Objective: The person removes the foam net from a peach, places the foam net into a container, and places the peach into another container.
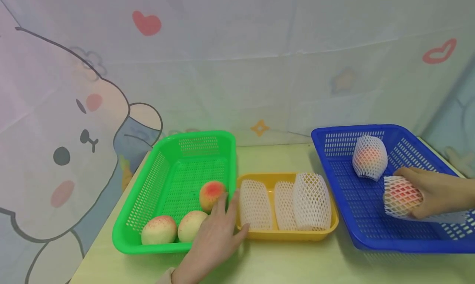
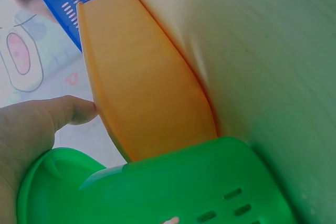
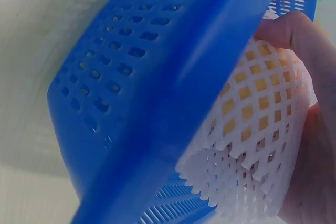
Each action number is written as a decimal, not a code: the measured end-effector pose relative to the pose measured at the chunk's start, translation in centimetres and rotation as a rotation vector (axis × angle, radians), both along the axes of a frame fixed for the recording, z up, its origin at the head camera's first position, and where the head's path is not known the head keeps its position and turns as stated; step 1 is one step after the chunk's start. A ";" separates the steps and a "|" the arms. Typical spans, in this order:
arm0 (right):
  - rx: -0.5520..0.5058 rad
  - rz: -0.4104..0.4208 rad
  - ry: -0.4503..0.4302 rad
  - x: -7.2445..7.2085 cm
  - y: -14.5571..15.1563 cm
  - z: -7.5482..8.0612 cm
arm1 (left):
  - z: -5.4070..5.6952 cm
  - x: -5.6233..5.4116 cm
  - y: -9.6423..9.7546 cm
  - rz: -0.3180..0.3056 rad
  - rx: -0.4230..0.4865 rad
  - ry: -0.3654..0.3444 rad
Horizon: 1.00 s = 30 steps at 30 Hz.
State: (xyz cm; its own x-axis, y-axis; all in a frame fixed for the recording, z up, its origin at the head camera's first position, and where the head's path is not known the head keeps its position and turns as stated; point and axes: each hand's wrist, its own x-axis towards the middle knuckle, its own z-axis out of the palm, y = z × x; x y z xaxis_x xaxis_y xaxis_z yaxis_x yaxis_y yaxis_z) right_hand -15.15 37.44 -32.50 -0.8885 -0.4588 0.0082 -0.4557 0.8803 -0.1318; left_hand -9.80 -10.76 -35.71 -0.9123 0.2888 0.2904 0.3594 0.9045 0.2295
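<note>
In the head view my left hand [image 1: 215, 236] reaches over the right rim of the green basket [image 1: 122, 234], fingers loosely extended beside a red-topped peach [image 1: 212, 194]. Two paler peaches, one at the corner [image 1: 159, 230] and one partly behind the hand [image 1: 190, 225], lie at the basket's front. The left thumb [image 2: 79, 111] is at the edge of the yellow tray [image 2: 142, 77]. My right hand [image 1: 438, 191] grips a peach in a white foam net [image 1: 400, 195] inside the blue basket [image 1: 352, 222]. The net's loose end [image 3: 236, 182] shows in the right wrist view.
Several white foam nets [image 1: 311, 201] lie in the yellow tray between the two baskets. Another netted peach [image 1: 370, 157] sits toward the back of the blue basket. A printed cloth [image 1: 237, 90] hangs behind the pale table [image 1: 282, 263].
</note>
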 end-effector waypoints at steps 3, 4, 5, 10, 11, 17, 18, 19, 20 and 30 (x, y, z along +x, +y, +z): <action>-0.034 0.030 0.035 0.1 0.1 -0.2 | 0.0 0.0 0.0 0.001 0.001 -0.003; -0.046 0.034 0.045 0.1 0.1 -0.3 | 0.0 0.0 0.0 0.001 0.001 -0.005; -0.056 0.043 0.053 0.1 0.2 -0.4 | 0.0 0.0 0.0 0.001 0.001 -0.005; -0.118 0.072 0.083 0.2 0.4 -0.8 | 0.0 -0.1 0.1 0.006 -0.001 -0.020; -0.127 0.077 0.082 0.3 0.3 -0.9 | 0.0 -0.1 0.1 0.007 0.000 -0.024; -0.127 0.034 0.052 0.5 -0.1 -1.0 | 0.0 -0.1 0.1 0.006 0.008 -0.032; -0.116 0.016 0.042 0.6 -0.2 -1.1 | 0.0 -0.1 0.1 0.004 0.008 -0.029; -0.108 -0.003 0.030 0.6 -0.3 -1.1 | 0.1 -0.1 0.1 0.002 0.007 -0.025; -0.103 -0.019 0.027 0.7 -0.4 -1.1 | 0.1 -0.1 0.1 0.001 0.007 -0.022; -0.126 -0.064 0.072 1.2 -1.1 -2.2 | 0.1 0.0 -0.1 -0.004 0.016 -0.019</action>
State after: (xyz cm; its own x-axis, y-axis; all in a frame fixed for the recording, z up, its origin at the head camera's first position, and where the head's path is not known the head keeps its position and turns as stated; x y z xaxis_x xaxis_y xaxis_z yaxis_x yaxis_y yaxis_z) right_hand -13.96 36.34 -34.72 -0.9108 -0.3928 0.1272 -0.4118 0.8862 -0.2121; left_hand -9.83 -10.84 -35.57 -0.9166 0.2875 0.2777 0.3581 0.8993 0.2512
